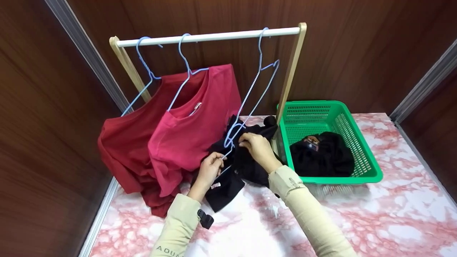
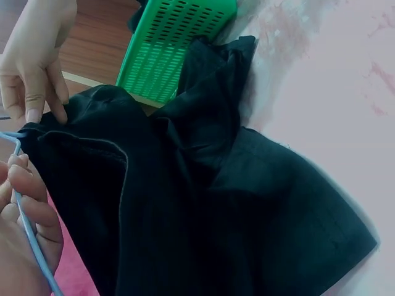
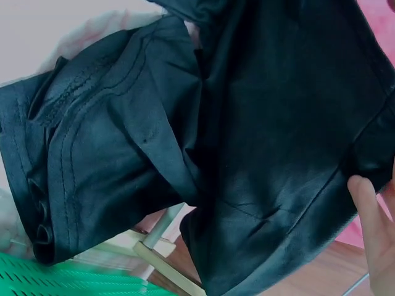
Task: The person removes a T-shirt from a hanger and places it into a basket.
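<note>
My left hand (image 1: 209, 169) grips a blue wire hanger (image 2: 36, 250) by its wire, just below the hook. Part of this hanger lies inside a black T-shirt (image 1: 225, 194), whose small white neck label (image 1: 215, 185) faces up. With thumb and fingers, my right hand (image 1: 257, 147) pinches the black fabric beside the hanger's hook. In the left wrist view the shirt's neck opening gapes below both hands. Its stitched hem and sleeve folds spread across the right wrist view, where a right fingertip (image 3: 364, 191) presses the cloth.
A rack with a white rail (image 1: 221, 36) carries a dark red shirt (image 1: 125, 150), a pinkish-red shirt (image 1: 189, 132) and a bare blue hanger (image 1: 254, 80). At right, a green basket (image 1: 375, 173) contains black clothing (image 1: 328, 157). Wooden panels surround the marbled table (image 1: 242, 228).
</note>
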Demonstrator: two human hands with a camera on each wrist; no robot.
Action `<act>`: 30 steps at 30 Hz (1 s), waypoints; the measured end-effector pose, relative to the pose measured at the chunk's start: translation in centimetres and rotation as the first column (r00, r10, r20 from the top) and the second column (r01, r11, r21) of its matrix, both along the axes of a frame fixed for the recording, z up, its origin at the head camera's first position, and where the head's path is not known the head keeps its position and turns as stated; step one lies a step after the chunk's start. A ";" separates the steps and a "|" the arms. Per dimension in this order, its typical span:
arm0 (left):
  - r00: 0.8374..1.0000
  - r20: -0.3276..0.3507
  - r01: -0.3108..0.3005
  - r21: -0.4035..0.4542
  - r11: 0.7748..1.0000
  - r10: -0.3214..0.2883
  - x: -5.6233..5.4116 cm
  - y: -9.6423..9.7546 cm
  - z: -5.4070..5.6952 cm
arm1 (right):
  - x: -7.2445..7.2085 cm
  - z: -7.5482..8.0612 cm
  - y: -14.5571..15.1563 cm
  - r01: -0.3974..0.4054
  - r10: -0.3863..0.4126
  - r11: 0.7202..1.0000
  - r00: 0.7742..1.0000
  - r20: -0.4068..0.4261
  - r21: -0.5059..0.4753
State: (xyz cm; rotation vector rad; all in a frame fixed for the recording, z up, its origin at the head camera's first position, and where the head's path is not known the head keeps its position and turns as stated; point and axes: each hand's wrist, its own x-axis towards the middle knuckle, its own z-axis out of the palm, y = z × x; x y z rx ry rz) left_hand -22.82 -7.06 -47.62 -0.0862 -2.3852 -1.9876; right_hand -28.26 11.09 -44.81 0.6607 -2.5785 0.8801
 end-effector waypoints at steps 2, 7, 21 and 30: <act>0.998 -0.056 -0.026 -0.103 0.994 0.020 0.0 0.1 0.1 | 0.0 0.0 0.1 -0.017 0.017 1.000 1.000 0.011 -0.008; 0.978 -0.210 -0.060 -0.281 0.958 0.000 -0.4 0.7 0.6 | 0.0 -0.1 0.1 -0.016 0.016 1.000 1.000 0.023 0.005; 0.942 -0.323 -0.251 -0.488 0.836 0.095 -0.6 2.6 2.2 | -0.1 0.8 0.1 0.064 -0.049 0.989 0.992 0.120 -0.131; 0.951 -0.288 -0.254 -0.518 0.816 0.113 -0.7 2.1 2.3 | -1.2 1.4 2.3 0.129 -0.112 0.945 0.991 0.072 -0.300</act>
